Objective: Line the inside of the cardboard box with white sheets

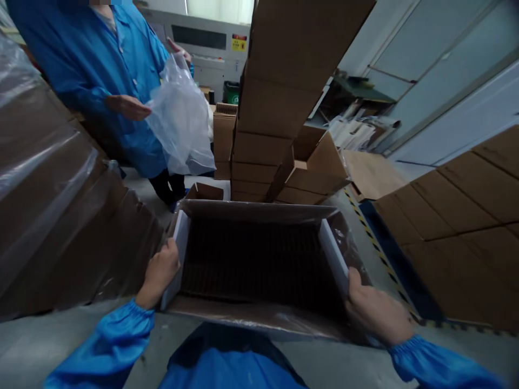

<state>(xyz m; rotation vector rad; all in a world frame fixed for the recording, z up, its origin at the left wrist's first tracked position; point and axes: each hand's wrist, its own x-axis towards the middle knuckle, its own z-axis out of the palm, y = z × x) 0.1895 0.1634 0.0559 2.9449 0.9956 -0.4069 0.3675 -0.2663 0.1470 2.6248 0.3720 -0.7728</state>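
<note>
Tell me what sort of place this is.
Probably a factory packing or storage area: it has a tall stack of cardboard boxes, yellow-and-black floor tape, and a co-worker in a blue coat holding a plastic bag.

The left hand (160,270) curls on the left end of the box (259,211); the right hand (377,310) grips its right end.

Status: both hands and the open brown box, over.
Left hand, right hand gripping opposite ends. Open rectangular brown box, white end panels, dark inside. Tall brown cardboard-carton stack beyond.
</note>
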